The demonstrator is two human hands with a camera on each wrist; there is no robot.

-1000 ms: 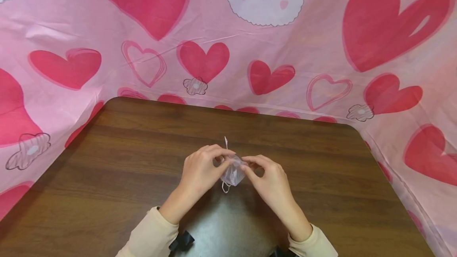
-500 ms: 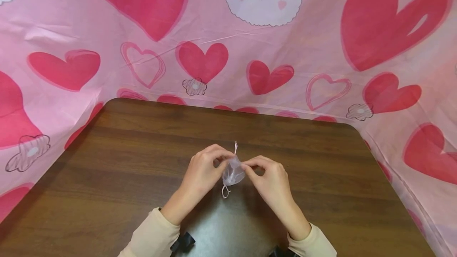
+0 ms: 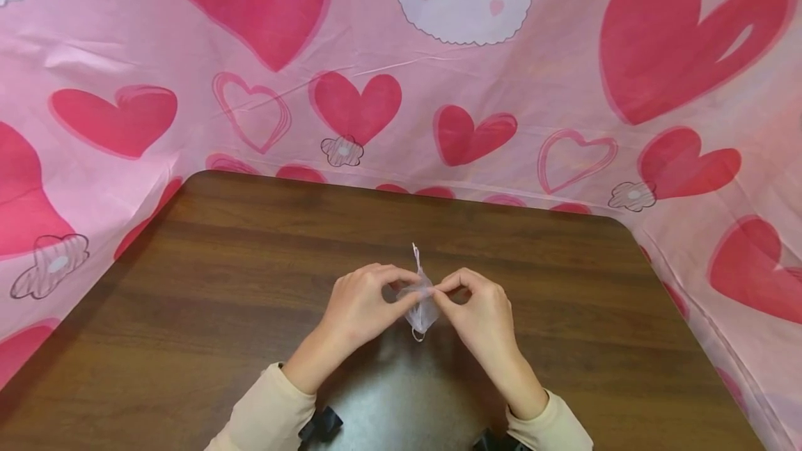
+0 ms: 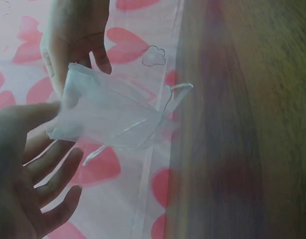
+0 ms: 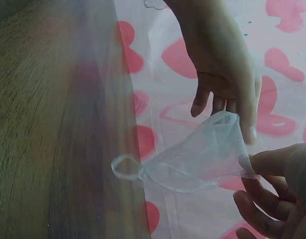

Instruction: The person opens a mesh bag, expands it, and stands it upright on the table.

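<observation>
A sheer white drawstring pouch (image 3: pixel 423 314) hangs above the table between both hands, upright with its rim upward. My left hand (image 3: pixel 365 301) pinches the rim on one side with thumb and forefinger. On the opposite side, my right hand (image 3: pixel 479 308) pinches the rim between thumb and fingertips. The left wrist view shows the pouch (image 4: pixel 110 109) narrowing away from the rim, its cords dangling from both sides. A cord loop (image 5: pixel 126 168) sticks out in the right wrist view. Nothing can be made out inside the sheer fabric.
The brown wooden table (image 3: pixel 219 284) spreads out under the hands. Pink cloth with red hearts (image 3: pixel 357 103) hangs behind and at both sides. Black wrist-worn pieces (image 3: pixel 321 425) show by the beige sleeves.
The pouch has shifted slightly right and turned a little. My left fingertips have moved right, nearer my right ones. The near cord loop has swung right and shows less than half a second ago.
</observation>
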